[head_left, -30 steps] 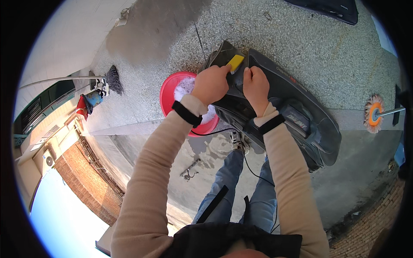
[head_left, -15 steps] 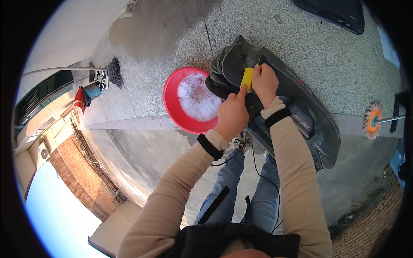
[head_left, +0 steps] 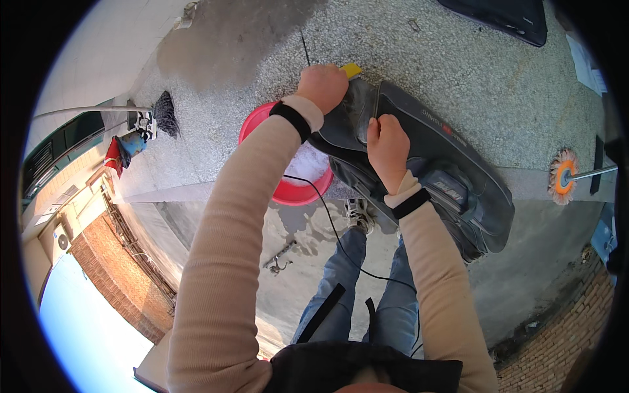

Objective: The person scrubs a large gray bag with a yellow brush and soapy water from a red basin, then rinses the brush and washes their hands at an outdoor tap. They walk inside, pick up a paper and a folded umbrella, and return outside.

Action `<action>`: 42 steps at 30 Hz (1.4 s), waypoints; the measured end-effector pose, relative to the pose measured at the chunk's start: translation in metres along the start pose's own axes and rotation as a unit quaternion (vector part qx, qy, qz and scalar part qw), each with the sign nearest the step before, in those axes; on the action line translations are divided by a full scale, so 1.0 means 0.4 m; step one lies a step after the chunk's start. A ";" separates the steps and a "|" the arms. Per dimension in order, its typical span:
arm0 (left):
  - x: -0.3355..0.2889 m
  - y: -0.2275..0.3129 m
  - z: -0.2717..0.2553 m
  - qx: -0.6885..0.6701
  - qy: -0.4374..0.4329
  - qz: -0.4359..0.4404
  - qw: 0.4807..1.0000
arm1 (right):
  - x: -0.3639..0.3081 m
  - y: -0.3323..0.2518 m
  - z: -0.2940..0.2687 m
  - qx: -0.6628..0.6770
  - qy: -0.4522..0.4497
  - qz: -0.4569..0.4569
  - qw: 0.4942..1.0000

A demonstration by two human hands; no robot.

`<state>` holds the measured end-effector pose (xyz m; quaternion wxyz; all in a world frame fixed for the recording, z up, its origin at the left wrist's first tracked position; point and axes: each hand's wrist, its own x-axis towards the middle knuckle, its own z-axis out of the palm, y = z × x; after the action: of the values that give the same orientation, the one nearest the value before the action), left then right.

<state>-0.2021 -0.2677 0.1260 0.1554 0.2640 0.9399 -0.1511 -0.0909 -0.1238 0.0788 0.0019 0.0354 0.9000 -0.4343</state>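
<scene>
A long black fishing bag [head_left: 429, 134] lies slantwise on the speckled ledge in front of me. My left hand [head_left: 323, 88] is closed round a yellow sponge [head_left: 352, 70], pressed at the far left end of the bag; only part of the sponge shows. Closer in, my right hand [head_left: 389, 149] is curled and grips the bag's upper side near a seam. Under my left forearm stands a red basin [head_left: 298, 194] of foamy water, partly hidden by the arm.
A round orange brush [head_left: 562, 177] on a metal handle is at the right. A mop [head_left: 165, 114] rests at the far left. A flat dark case [head_left: 501, 19] lies at the back right. A thin black cable [head_left: 341, 245] hangs across my legs. The ledge drops to lower concrete.
My left hand has moved away from me and left with the sponge, to the bag's far end. My right hand has come slightly nearer, no longer beside the sponge, and holds the bag.
</scene>
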 end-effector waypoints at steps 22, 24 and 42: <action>-0.680 -0.131 0.627 -0.578 0.099 -0.514 0.626 | 0.218 0.156 0.070 -0.062 -0.164 0.112 0.978; -0.685 -0.079 0.746 -0.513 0.046 -0.571 0.639 | 0.205 0.177 0.100 -0.044 -0.176 0.115 0.977; -0.643 -0.116 0.670 -0.803 0.025 -0.506 0.314 | 0.195 0.171 0.119 -0.070 -0.194 0.107 0.973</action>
<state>0.0385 -0.5190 -0.0117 0.1613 -0.5135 0.5540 0.6351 -0.1655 -0.1137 -0.0070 0.2250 0.0464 0.9016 -0.3665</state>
